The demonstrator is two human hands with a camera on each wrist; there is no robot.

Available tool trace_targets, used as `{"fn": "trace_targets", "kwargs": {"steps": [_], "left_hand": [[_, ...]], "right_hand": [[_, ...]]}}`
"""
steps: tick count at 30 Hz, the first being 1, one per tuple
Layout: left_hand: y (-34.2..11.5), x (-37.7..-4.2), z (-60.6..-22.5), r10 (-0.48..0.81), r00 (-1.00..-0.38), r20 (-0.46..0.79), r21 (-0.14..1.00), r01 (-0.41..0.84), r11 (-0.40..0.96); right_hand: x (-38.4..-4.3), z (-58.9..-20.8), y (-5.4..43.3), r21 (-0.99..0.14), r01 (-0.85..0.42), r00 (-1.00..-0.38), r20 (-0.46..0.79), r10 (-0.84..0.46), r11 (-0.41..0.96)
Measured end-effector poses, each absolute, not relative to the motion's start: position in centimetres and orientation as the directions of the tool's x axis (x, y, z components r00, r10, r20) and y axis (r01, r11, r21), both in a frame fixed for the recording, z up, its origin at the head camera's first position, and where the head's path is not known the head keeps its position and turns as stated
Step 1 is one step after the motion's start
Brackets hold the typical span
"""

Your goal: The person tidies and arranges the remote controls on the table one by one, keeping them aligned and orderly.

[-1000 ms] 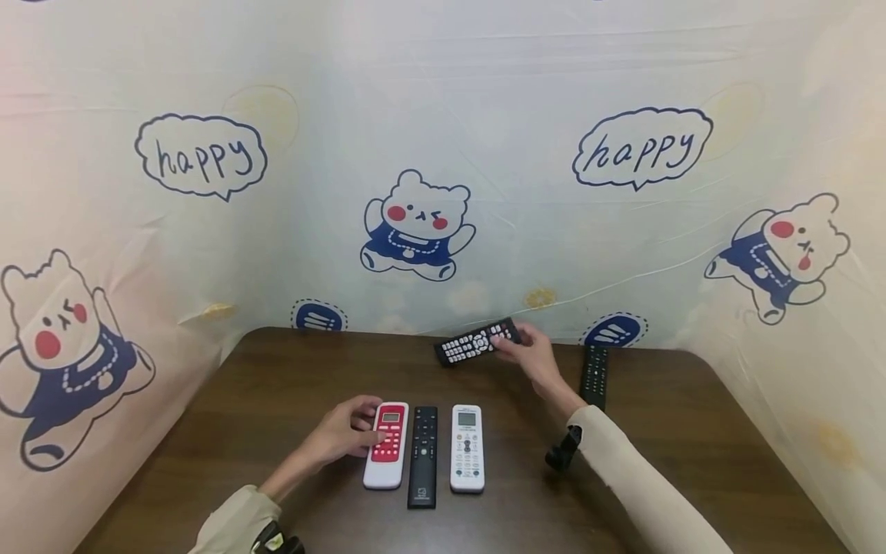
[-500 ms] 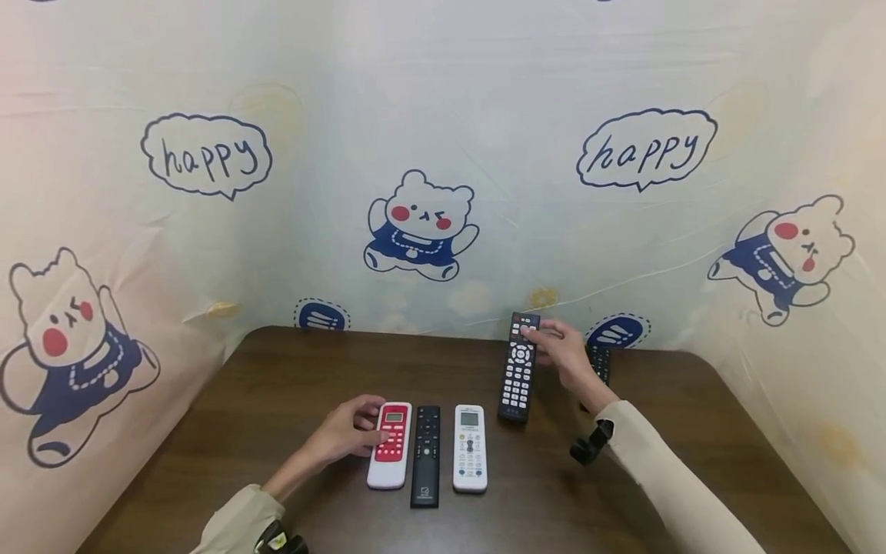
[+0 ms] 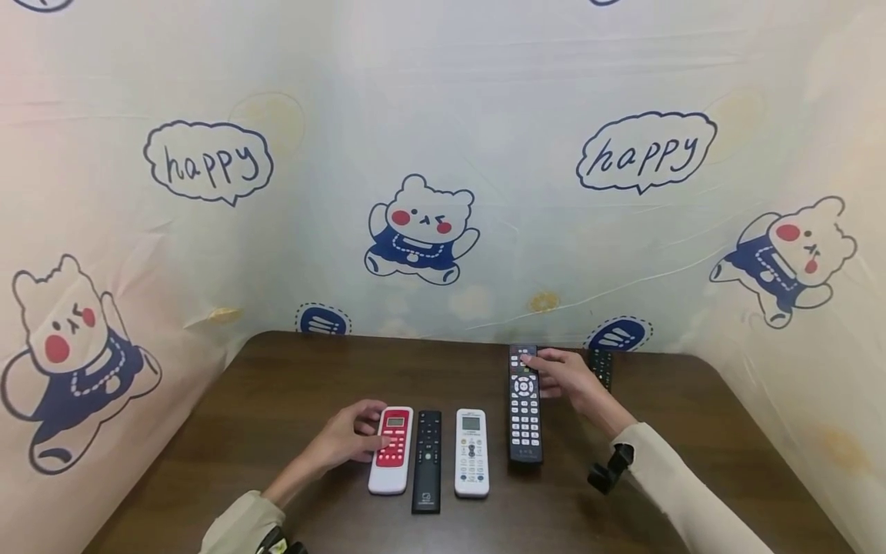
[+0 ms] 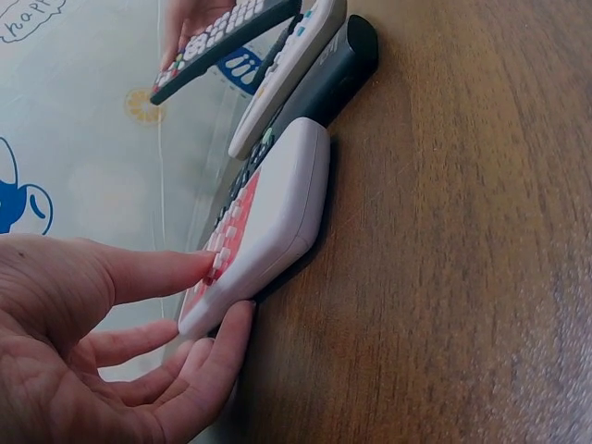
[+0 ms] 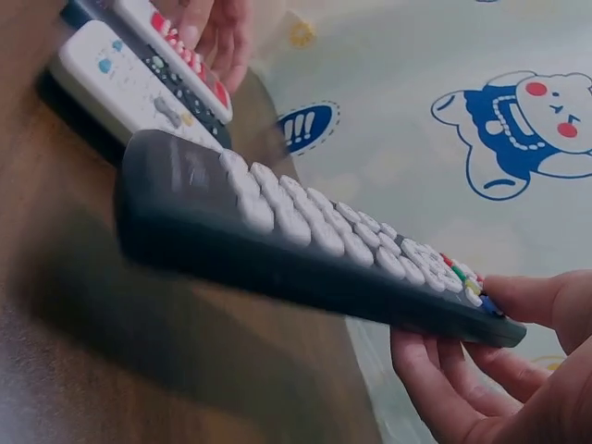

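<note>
My right hand [image 3: 569, 377] grips a black remote control [image 3: 524, 415] with white buttons by its far end, thumb on top and fingers beneath. In the right wrist view this remote [image 5: 305, 240] hangs tilted over the table, its shadow below. My left hand [image 3: 349, 435] pinches a white remote with a red button panel [image 3: 391, 454], thumb on the buttons and fingertips at its side. Beside it lie a slim black remote [image 3: 426, 477] and a white remote with a small screen [image 3: 472, 454], roughly parallel.
Another black remote [image 3: 602, 368] lies behind my right hand, partly hidden by it. The brown wooden table [image 3: 311, 369] meets a cloth backdrop [image 3: 484, 254] printed with bears along its far edge. A dark wrist device [image 3: 609, 468] sits on my right sleeve.
My right hand has turned the black white-buttoned remote from sideways to lengthwise and brought it nearer and lower, to the right of the white one. The left hand stays in place.
</note>
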State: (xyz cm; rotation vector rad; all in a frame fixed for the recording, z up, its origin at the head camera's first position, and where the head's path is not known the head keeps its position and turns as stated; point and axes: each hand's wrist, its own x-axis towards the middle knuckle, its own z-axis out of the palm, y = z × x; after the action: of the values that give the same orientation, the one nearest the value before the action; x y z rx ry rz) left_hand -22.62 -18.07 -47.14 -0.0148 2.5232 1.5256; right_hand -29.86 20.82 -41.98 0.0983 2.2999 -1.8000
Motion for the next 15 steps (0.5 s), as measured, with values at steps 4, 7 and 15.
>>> {"fn": "trace_targets", "kwargs": {"steps": [4, 7, 15], "left_hand": [[-17.9, -22.7, -47.1, 0.094, -0.982, -0.163, 0.879, -0.101, 0.465], [-17.9, -22.7, -47.1, 0.097, -0.981, -0.168, 0.877, -0.104, 0.470], [-18.0, -22.7, -47.1, 0.097, -0.979, -0.181, 0.877, -0.116, 0.466]], "right_hand": [[-29.5, -42.4, 21.0, -0.952, 0.188, -0.970, -0.218, -0.104, 0.243], [-29.2, -42.8, 21.1, -0.947, 0.199, -0.964, -0.236, -0.125, 0.254], [-28.0, -44.7, 20.7, -0.930, 0.209, -0.954, -0.261, -0.144, 0.301]]}}
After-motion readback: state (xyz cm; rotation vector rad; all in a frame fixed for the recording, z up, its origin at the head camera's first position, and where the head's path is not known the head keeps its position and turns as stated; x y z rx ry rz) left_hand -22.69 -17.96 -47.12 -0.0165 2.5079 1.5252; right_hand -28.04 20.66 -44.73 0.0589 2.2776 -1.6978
